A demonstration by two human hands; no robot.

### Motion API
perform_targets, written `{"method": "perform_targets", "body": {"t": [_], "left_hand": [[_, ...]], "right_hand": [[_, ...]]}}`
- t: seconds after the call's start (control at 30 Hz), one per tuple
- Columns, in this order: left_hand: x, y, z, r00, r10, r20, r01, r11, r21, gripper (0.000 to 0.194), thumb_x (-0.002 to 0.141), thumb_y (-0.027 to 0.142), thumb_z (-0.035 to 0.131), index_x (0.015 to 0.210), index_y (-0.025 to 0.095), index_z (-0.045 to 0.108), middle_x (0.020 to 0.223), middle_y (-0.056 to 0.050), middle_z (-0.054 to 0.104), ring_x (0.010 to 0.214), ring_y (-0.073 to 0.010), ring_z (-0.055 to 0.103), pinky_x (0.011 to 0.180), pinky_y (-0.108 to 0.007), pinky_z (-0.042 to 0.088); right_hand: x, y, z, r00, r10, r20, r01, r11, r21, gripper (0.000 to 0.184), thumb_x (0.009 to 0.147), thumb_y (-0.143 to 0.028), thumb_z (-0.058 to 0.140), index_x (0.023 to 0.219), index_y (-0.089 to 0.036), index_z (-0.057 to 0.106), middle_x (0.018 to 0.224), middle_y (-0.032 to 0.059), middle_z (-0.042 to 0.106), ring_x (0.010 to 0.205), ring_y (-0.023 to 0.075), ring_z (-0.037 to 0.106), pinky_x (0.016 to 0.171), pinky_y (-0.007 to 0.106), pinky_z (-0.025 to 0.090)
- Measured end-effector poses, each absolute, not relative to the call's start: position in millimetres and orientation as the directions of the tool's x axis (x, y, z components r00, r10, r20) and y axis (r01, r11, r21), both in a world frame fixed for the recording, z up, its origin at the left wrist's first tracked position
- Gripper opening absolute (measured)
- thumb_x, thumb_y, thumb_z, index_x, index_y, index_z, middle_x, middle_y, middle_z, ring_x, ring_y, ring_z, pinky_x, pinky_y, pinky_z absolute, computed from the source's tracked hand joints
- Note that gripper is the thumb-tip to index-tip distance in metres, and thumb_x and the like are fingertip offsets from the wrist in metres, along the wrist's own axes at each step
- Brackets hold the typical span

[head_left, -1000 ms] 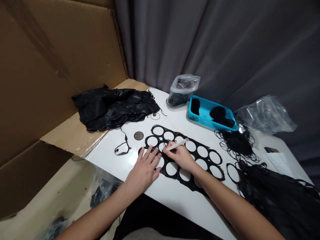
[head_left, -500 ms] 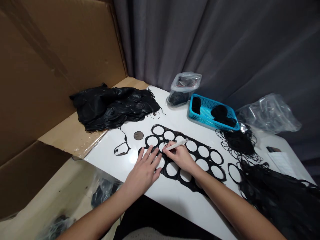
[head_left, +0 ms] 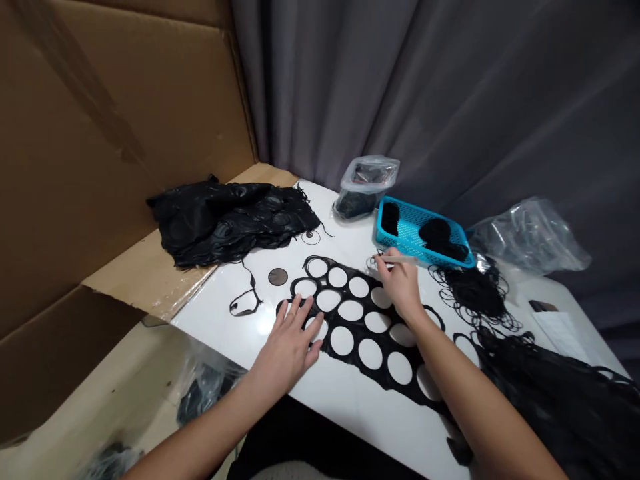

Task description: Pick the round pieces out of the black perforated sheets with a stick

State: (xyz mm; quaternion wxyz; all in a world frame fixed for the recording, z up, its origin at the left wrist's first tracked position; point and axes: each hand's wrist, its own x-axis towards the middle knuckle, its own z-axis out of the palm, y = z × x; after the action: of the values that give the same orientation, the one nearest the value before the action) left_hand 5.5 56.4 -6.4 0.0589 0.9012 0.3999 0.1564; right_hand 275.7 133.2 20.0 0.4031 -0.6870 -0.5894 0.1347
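A black rubber sheet (head_left: pixel 361 325) punched with round holes lies flat on the white table (head_left: pixel 325 393). My left hand (head_left: pixel 290 341) rests open on its near left corner, fingers spread. My right hand (head_left: pixel 400 283) is closed on a thin white stick-like tool (head_left: pixel 400 260) at the sheet's far edge, close to the blue basket (head_left: pixel 406 225). The tool's tip sits by a small black ring (head_left: pixel 373 262) on the table.
A heap of black scrap sheet (head_left: pixel 230 217) lies at the far left on a cardboard flap (head_left: pixel 145 277). A clear bag (head_left: pixel 364 185) and another (head_left: pixel 533 233) flank the basket. Loose black rings (head_left: pixel 473 290) and a sheet pile (head_left: pixel 555 393) lie right. A dark disc (head_left: pixel 278 276) lies near.
My right hand has moved with the tool from the sheet's left holes to its far edge near the blue basket. The left hand has stayed in place.
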Motion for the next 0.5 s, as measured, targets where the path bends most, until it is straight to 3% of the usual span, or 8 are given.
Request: {"method": "perform_targets", "body": {"t": [0.07, 0.13, 0.2, 0.27, 0.37, 0.5], "left_hand": [[4, 56, -8, 0.63, 0.738, 0.243, 0.701, -0.674, 0.233, 0.043, 0.094, 0.027, 0.058, 0.136, 0.018, 0.054, 0.152, -0.017, 0.043, 0.145, -0.0375, 0.033, 0.114, -0.059, 0.033], [2, 57, -10, 0.622, 0.737, 0.265, 0.696, -0.675, 0.244, 0.046, 0.096, 0.03, 0.056, 0.14, 0.018, 0.05, 0.15, -0.017, 0.045, 0.144, -0.0358, 0.035, 0.114, -0.057, 0.034], [-2, 59, -12, 0.592, 0.749, 0.298, 0.707, -0.66, 0.254, 0.049, 0.097, 0.033, 0.054, 0.142, 0.016, 0.046, 0.147, -0.017, 0.048, 0.142, -0.0343, 0.039, 0.114, -0.055, 0.037], [-8, 62, -14, 0.548, 0.769, 0.329, 0.731, -0.632, 0.258, 0.047, 0.098, 0.034, 0.051, 0.14, 0.013, 0.047, 0.144, -0.019, 0.051, 0.138, -0.0335, 0.046, 0.113, -0.053, 0.039], [-17, 66, -14, 0.532, 0.777, 0.336, 0.747, -0.618, 0.245, 0.042, 0.098, 0.033, 0.049, 0.134, 0.01, 0.052, 0.141, -0.02, 0.053, 0.134, -0.0332, 0.05, 0.111, -0.051, 0.043], [-23, 68, -14, 0.549, 0.762, 0.343, 0.732, -0.637, 0.244, 0.042, 0.099, 0.031, 0.048, 0.136, 0.011, 0.052, 0.142, -0.018, 0.054, 0.136, -0.0313, 0.048, 0.112, -0.05, 0.041]], "right_hand": [[273, 139, 22, 0.288, 0.955, 0.072, 0.448, -0.068, -0.891, 0.026, 0.083, -0.043, 0.065, 0.073, -0.022, 0.053, 0.075, 0.006, 0.065, 0.072, 0.0227, 0.063, 0.058, 0.033, 0.049], [257, 140, 22, 0.17, 0.973, -0.154, 0.115, -0.175, -0.978, 0.027, 0.077, -0.042, 0.073, 0.074, -0.021, 0.057, 0.081, 0.0082, 0.069, 0.078, 0.023, 0.068, 0.054, 0.029, 0.052], [235, 139, 22, 0.035, 0.959, -0.282, -0.141, -0.275, -0.951, 0.027, 0.074, -0.038, 0.078, 0.074, -0.019, 0.058, 0.086, 0.0096, 0.071, 0.085, 0.0228, 0.071, 0.059, 0.028, 0.056], [213, 137, 21, -0.061, 0.943, -0.327, -0.272, -0.331, -0.904, 0.028, 0.072, -0.036, 0.08, 0.073, -0.019, 0.057, 0.089, 0.0095, 0.072, 0.089, 0.0219, 0.072, 0.07, 0.03, 0.059], [190, 132, 19, -0.159, 0.944, -0.289, -0.26, -0.323, -0.91, 0.032, 0.074, -0.04, 0.078, 0.073, -0.021, 0.052, 0.088, 0.0074, 0.072, 0.088, 0.0194, 0.07, 0.082, 0.032, 0.057], [175, 121, 12, -0.256, 0.958, -0.131, 0.117, -0.104, -0.988, 0.026, 0.082, -0.04, 0.067, 0.074, -0.022, 0.051, 0.09, 0.0034, 0.071, 0.081, 0.0171, 0.065, 0.078, 0.032, 0.051]]}}
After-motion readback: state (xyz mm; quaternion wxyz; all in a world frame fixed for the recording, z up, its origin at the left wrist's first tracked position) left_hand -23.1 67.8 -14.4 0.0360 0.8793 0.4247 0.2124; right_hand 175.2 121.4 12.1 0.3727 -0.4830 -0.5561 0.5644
